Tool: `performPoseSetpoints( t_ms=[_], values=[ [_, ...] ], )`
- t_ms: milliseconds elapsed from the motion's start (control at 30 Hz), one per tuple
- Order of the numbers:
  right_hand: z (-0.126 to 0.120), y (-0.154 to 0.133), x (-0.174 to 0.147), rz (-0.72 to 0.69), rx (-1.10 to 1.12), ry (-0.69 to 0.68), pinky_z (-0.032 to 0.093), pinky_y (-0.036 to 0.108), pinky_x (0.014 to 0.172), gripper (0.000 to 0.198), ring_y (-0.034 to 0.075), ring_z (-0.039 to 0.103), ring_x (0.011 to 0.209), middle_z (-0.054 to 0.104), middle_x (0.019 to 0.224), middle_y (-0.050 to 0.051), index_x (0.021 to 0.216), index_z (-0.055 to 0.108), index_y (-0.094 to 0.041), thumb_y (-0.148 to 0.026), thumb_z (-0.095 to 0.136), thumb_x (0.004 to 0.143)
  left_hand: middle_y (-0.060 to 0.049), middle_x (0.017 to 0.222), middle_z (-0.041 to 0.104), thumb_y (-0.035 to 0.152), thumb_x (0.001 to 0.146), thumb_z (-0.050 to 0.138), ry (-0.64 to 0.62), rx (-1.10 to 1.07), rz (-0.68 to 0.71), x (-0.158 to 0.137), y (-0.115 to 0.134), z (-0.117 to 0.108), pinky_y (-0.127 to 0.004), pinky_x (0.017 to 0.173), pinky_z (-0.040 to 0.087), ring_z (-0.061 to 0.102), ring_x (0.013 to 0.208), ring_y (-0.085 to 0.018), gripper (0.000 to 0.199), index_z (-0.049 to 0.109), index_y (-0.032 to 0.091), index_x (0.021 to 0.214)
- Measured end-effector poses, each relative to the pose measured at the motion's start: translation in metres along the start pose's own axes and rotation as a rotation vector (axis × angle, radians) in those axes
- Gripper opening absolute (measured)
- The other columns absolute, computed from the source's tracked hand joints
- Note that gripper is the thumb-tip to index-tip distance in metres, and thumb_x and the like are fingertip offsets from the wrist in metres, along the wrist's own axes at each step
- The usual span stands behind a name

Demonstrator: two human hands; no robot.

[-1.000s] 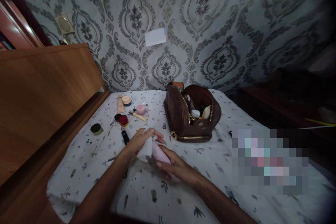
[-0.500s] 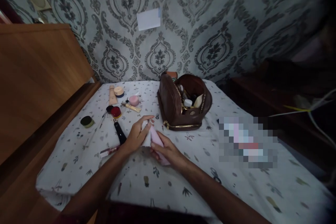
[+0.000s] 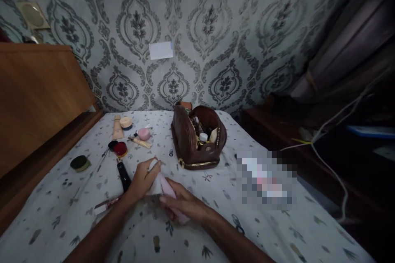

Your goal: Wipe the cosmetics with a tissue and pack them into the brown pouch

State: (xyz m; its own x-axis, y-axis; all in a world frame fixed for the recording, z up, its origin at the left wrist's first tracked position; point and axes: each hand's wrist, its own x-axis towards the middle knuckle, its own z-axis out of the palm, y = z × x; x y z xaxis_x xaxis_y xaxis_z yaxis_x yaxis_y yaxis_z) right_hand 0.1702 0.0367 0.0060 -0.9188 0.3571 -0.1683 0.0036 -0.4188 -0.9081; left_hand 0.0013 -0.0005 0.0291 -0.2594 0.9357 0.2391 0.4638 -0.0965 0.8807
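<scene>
My right hand (image 3: 189, 205) is wrapped round a pale pink tube (image 3: 168, 188), which slants over the near middle of the table. My left hand (image 3: 142, 178) is closed on a white tissue or cloth (image 3: 156, 187) against the tube's upper end; that end is partly hidden. Beside my left wrist lies a black tube (image 3: 124, 174), and a lip gloss (image 3: 106, 204) sits partly behind the forearm. Past my hands stands an unzipped brown makeup bag (image 3: 199, 160), with a white-lidded jar (image 3: 203, 137) and other small items inside.
At the left are a green jar (image 3: 80, 163), a red jar (image 3: 120, 148), a pink jar (image 3: 144, 133), a cream jar (image 3: 126, 123), a beige tube (image 3: 117, 128) and a thin cream-coloured tube (image 3: 142, 143). A wooden panel (image 3: 40, 102) borders the left side; white cables (image 3: 336, 185) hang at the right.
The camera has turned up and to the right, so everything sits further left and lower. My hands keep their grip on the pink tube and white tissue or cloth.
</scene>
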Motion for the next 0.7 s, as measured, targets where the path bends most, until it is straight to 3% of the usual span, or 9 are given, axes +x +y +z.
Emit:
performPoseSetpoints(
  t_ms=[100, 200, 367, 533, 600, 700],
  values=[
    [-0.002, 0.000, 0.003, 0.017, 0.107, 0.028, 0.033, 0.017, 0.041, 0.058, 0.007, 0.054, 0.051, 0.063, 0.076, -0.001, 0.108, 0.056, -0.019, -0.057, 0.077, 0.070, 0.005, 0.055, 0.041, 0.052, 0.089, 0.046, 0.043, -0.070, -0.054, 0.002, -0.001, -0.004, -0.025, 0.052, 0.032, 0.041, 0.052, -0.013, 0.041, 0.049, 0.021, 0.063],
    [-0.005, 0.000, 0.008, 0.040, 0.220, 0.095, 0.032, 0.016, 0.039, 0.056, 0.009, 0.057, 0.053, 0.067, 0.076, 0.004, 0.106, 0.060, -0.015, -0.061, 0.071, 0.074, 0.006, 0.052, 0.039, 0.051, 0.089, 0.047, 0.165, -0.101, -0.054, 0.004, -0.004, -0.009, -0.025, 0.048, 0.030, 0.038, 0.048, -0.012, 0.039, 0.052, 0.021, 0.065],
    [-0.009, -0.004, 0.009, 0.066, 0.338, 0.142, 0.022, 0.015, 0.036, 0.041, 0.008, 0.052, 0.050, 0.068, 0.074, 0.006, 0.094, 0.063, -0.013, -0.049, 0.073, 0.076, 0.004, 0.059, 0.046, 0.049, 0.091, 0.043, 0.287, -0.061, -0.037, 0.008, -0.006, -0.018, -0.025, 0.056, 0.037, 0.046, 0.057, -0.014, 0.037, 0.055, 0.021, 0.071],
    [-0.004, -0.005, 0.006, 0.011, 0.226, 0.170, 0.018, 0.015, 0.038, 0.054, 0.006, 0.049, 0.049, 0.067, 0.076, 0.003, 0.109, 0.061, -0.016, -0.045, 0.081, 0.068, -0.001, 0.083, 0.062, 0.044, 0.092, 0.044, 0.353, -0.050, 0.060, 0.011, -0.005, -0.023, -0.027, 0.077, 0.043, 0.057, 0.082, -0.018, 0.030, 0.061, 0.021, 0.085],
    [-0.002, -0.003, 0.006, -0.017, 0.160, 0.177, 0.020, 0.016, 0.039, 0.057, 0.005, 0.049, 0.049, 0.066, 0.078, 0.003, 0.114, 0.061, -0.017, -0.046, 0.081, 0.069, -0.001, 0.083, 0.064, 0.046, 0.090, 0.048, 0.369, -0.132, 0.016, 0.013, -0.006, -0.023, -0.027, 0.075, 0.045, 0.059, 0.082, -0.018, 0.029, 0.062, 0.021, 0.086],
    [-0.004, 0.003, 0.009, -0.083, 0.055, 0.163, 0.029, 0.018, 0.044, 0.060, 0.007, 0.052, 0.054, 0.066, 0.081, 0.002, 0.122, 0.059, -0.019, -0.047, 0.078, 0.072, 0.001, 0.071, 0.061, 0.052, 0.084, 0.057, 0.396, -0.371, -0.120, 0.013, -0.007, -0.021, -0.025, 0.062, 0.046, 0.060, 0.068, -0.016, 0.033, 0.061, 0.020, 0.087]
  ],
)
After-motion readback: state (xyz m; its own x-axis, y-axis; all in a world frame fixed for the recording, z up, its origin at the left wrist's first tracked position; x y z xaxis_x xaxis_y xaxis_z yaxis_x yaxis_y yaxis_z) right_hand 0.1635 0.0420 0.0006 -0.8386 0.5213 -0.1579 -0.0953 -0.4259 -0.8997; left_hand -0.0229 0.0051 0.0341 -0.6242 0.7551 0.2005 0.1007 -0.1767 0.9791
